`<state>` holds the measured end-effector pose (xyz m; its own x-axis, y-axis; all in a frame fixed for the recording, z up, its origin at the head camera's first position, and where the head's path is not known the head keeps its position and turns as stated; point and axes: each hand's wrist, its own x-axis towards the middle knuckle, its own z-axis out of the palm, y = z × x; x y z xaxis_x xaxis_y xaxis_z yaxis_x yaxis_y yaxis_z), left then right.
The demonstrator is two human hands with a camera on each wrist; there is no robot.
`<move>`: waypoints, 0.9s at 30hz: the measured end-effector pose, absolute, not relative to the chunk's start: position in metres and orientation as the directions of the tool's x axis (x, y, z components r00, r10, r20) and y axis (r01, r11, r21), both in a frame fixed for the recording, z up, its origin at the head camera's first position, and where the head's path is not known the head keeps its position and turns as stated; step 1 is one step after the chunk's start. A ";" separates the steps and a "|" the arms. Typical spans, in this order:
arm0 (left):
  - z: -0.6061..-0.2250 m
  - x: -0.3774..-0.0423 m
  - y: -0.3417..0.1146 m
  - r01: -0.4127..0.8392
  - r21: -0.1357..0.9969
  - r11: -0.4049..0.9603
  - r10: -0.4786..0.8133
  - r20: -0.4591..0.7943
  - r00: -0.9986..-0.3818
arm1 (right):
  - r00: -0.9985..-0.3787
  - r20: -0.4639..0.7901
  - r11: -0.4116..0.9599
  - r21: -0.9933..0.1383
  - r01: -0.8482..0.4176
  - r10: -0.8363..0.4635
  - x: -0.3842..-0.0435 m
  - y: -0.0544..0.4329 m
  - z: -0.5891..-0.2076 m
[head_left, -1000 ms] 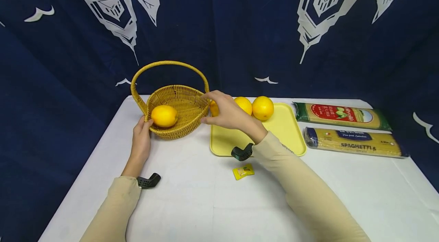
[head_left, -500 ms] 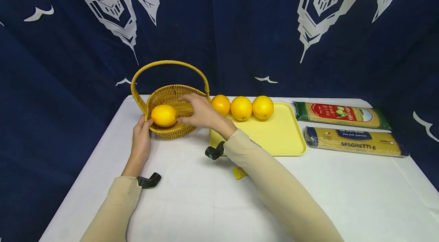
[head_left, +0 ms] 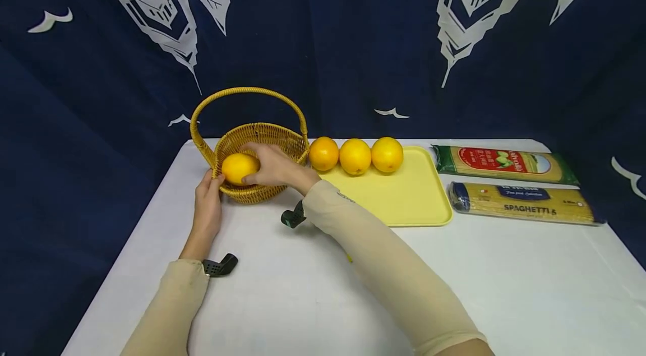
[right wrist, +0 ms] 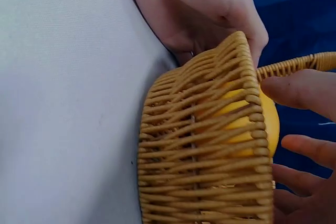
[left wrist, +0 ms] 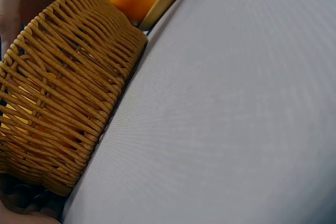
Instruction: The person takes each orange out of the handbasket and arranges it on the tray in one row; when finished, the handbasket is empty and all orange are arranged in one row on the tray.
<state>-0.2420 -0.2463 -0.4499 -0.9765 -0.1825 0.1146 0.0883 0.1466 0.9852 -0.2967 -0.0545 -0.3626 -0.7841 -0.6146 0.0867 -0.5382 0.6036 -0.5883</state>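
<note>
In the head view a wicker basket (head_left: 254,195) with a tall arched handle stands at the table's back left. My left hand (head_left: 208,210) grips its left rim, thumb on the edge. A yellow lemon (head_left: 238,169) lies inside, against that side. My right hand (head_left: 275,167) reaches over the right rim, thumb and fingers spread about the lemon. From the right wrist, the lemon (right wrist: 270,124) shows behind the weave (right wrist: 205,150), with a small gap to one fingertip. The left wrist view shows the woven side (left wrist: 68,82) close up.
Several oranges (head_left: 355,157) line the back left of a yellow tray (head_left: 419,199), right of the basket. Two spaghetti packs, one green-ended (head_left: 504,165) and one blue-ended (head_left: 525,203), lie at the right. My right sleeve (head_left: 388,266) covers most of a small yellow wrapper (head_left: 349,258).
My right hand has moved left from the basket's right rim into the basket, up to the lemon. My left hand has kept its grip on the rim.
</note>
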 end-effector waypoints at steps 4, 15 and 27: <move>-0.451 -0.242 -0.246 0.087 0.986 0.140 -0.180 0.112 -0.977 | -0.773 0.076 0.609 -0.568 -0.553 -0.630 -0.297 -0.059 -0.366; -0.450 -0.242 -0.246 0.078 0.985 0.152 -0.197 0.108 -0.975 | -0.801 0.065 0.673 -0.504 -0.541 -0.595 -0.296 -0.063 -0.370; -0.449 -0.243 -0.245 0.087 0.989 0.120 -0.201 0.111 -0.973 | -0.790 0.092 0.623 -0.563 -0.543 -0.606 -0.295 -0.068 -0.373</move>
<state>-0.2430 -0.2445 -0.4493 -0.9734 -0.2008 0.1105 0.0874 0.1204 0.9889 -0.2955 -0.0677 -0.3733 -0.7904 -0.6056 0.0918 -0.5429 0.6234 -0.5627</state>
